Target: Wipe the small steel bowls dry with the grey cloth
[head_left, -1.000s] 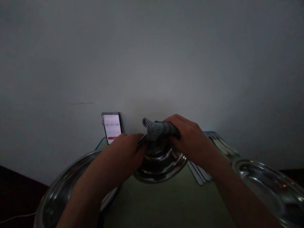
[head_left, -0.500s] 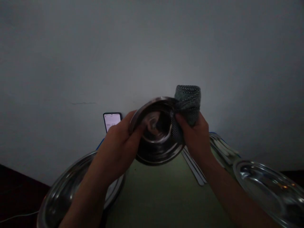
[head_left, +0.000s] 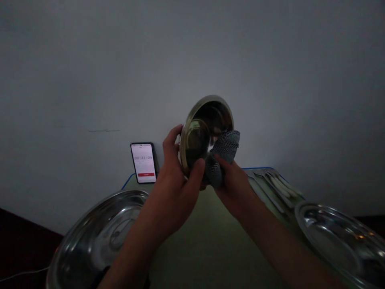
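Note:
A shiny metal bowl (head_left: 197, 138) is held up over the table, tilted so that its inside faces me and to the right. My left hand (head_left: 180, 176) grips it by the left and lower rim, thumb inside and fingers behind. In my right hand (head_left: 230, 174) is a bunched grey-black patterned cloth (head_left: 225, 146), pressed against the bowl's lower right rim. Part of the right hand's fingers is hidden behind the cloth and bowl.
A large metal basin (head_left: 90, 237) stands at left, another metal basin (head_left: 333, 237) at right. Several pieces of cutlery (head_left: 279, 186) lie at the table's back right. A phone (head_left: 143, 162) showing a timer leans on the wall (head_left: 192, 52) behind the green table (head_left: 204, 249).
The bowl has risen and turned to stand more upright, opening further right. My right hand with the cloth has moved left and lower along the rim. The phone screen is now uncovered.

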`<action>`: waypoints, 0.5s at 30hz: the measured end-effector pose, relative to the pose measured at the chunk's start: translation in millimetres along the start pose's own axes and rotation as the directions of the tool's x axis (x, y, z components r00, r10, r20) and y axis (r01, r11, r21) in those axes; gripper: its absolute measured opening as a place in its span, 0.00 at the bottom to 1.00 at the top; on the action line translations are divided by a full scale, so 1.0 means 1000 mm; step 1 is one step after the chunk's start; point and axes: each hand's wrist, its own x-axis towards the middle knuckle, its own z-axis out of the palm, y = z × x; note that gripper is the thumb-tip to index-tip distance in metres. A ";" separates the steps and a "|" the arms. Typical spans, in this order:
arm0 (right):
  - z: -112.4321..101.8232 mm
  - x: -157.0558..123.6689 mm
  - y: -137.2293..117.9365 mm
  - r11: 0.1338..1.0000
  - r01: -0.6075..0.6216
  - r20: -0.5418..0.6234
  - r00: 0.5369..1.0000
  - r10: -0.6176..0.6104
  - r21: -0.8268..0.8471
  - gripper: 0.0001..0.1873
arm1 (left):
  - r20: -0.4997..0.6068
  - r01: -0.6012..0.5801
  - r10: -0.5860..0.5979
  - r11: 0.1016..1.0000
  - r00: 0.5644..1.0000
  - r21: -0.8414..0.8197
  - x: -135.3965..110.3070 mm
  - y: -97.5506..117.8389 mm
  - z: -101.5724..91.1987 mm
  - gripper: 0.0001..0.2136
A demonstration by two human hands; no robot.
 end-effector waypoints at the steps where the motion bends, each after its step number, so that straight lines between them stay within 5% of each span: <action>1: 0.000 0.000 -0.002 1.000 0.011 -0.017 1.000 -0.011 -0.019 0.13 | 0.028 0.025 -0.024 0.999 0.999 -0.031 -0.001 0.000 0.000 0.30; 6: -0.006 0.006 -0.012 0.971 0.175 -0.015 0.984 -0.180 -0.165 0.17 | 0.017 0.038 -0.040 0.993 0.999 0.112 0.001 0.001 -0.006 0.24; 9: -0.018 0.014 -0.021 0.872 0.368 0.063 0.928 -0.368 -0.323 0.19 | 0.004 0.094 -0.100 0.945 0.995 0.313 0.005 0.001 -0.017 0.18; 12: -0.028 0.016 -0.039 0.600 0.556 0.239 0.816 -0.527 -0.575 0.15 | 0.079 0.117 -0.166 0.896 0.983 0.429 0.008 -0.001 -0.029 0.17; 15: -0.029 0.009 -0.056 0.215 0.627 0.463 0.727 -0.508 -0.748 0.08 | 0.214 0.050 -0.162 0.891 0.963 0.451 0.009 -0.002 -0.037 0.14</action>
